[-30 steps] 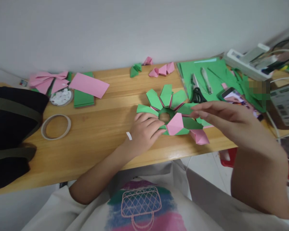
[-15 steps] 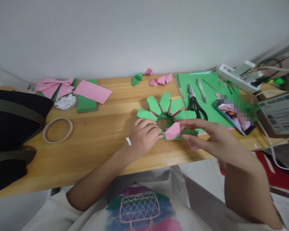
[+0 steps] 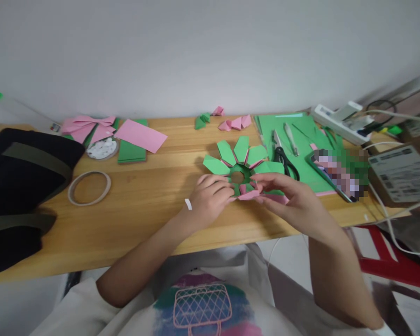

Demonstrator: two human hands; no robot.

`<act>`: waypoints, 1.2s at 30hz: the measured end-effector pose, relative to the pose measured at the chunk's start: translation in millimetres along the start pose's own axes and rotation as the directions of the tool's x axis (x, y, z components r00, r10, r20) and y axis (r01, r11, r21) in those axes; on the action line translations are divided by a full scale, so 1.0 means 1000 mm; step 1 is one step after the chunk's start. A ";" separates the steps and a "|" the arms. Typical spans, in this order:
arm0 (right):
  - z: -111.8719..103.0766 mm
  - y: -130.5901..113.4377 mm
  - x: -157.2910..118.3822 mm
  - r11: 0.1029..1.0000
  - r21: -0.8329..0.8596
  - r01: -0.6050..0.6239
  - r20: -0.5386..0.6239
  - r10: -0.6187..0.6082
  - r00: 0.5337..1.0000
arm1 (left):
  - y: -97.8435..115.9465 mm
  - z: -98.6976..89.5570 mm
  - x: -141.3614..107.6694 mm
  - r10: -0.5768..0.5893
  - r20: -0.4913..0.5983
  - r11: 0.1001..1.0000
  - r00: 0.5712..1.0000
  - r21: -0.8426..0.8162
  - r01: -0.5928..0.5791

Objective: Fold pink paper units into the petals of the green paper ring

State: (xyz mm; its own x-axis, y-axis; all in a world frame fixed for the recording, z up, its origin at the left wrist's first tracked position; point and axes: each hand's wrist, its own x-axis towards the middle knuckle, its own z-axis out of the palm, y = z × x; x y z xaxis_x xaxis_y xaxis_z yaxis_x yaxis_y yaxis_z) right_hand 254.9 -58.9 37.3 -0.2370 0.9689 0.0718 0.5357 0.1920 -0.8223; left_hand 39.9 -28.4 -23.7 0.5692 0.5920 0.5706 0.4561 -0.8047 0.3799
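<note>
A green and pink folded-paper flower [image 3: 241,148] lies on the wooden table, its petals spread round an open centre. My left hand [image 3: 213,198] rests on the near-left side of the flower with fingers curled over its edge, and a small white strip sticks to the wrist. From the right, my right hand [image 3: 290,198] pinches a pink folded paper piece [image 3: 249,194] between thumb and fingers at the flower's near side. The fingers partly hide that piece and the near petals.
Scissors [image 3: 283,156] and a utility knife [image 3: 291,139] lie on green paper sheets [image 3: 310,179], beside a phone [image 3: 336,175]. Small folded pieces [image 3: 235,123] sit near the wall. To the left are a tape roll [image 3: 89,188], pink paper [image 3: 142,135], a dish [image 3: 102,148] and a black bag [image 3: 28,177].
My right hand has moved slightly left and tipped the pink piece down against the flower's near edge. My left hand stays on the flower. The view has shifted slightly.
</note>
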 end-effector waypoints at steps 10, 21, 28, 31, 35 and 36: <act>-0.022 0.011 -0.004 0.990 -0.008 -0.142 -0.267 0.134 0.954 | -0.023 -0.045 -0.004 -0.042 0.230 0.982 0.972 -0.172 0.083; 0.007 0.029 0.032 0.982 -0.171 -0.085 -0.117 0.066 0.991 | -0.097 -0.088 -0.034 -0.199 0.202 0.945 0.959 -0.219 0.242; 0.025 0.034 0.012 0.975 -0.180 -0.126 -0.187 0.092 0.978 | -0.092 -0.079 -0.044 -0.232 0.141 0.938 0.962 -0.231 0.260; 0.040 0.021 -0.002 0.917 -0.396 -0.046 -0.346 -0.102 0.933 | -0.090 -0.078 -0.045 -0.237 0.092 0.943 0.967 -0.215 0.252; 0.066 -0.006 -0.016 0.807 -0.573 0.143 -0.070 -0.222 0.972 | -0.087 -0.077 -0.045 -0.245 0.086 0.945 0.966 -0.200 0.257; 0.072 -0.011 -0.017 0.802 -0.568 0.182 -0.031 -0.242 0.970 | -0.086 -0.076 -0.046 -0.248 0.084 0.945 0.965 -0.199 0.260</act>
State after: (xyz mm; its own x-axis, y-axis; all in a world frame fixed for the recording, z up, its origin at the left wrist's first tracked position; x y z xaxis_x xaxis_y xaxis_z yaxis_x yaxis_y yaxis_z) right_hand 194.6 -88.4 4.3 -0.3341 0.8979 0.2866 0.8473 0.4193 -0.3260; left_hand -77.8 10.9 -26.9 0.4933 0.7748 0.3954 0.4430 -0.6150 0.6523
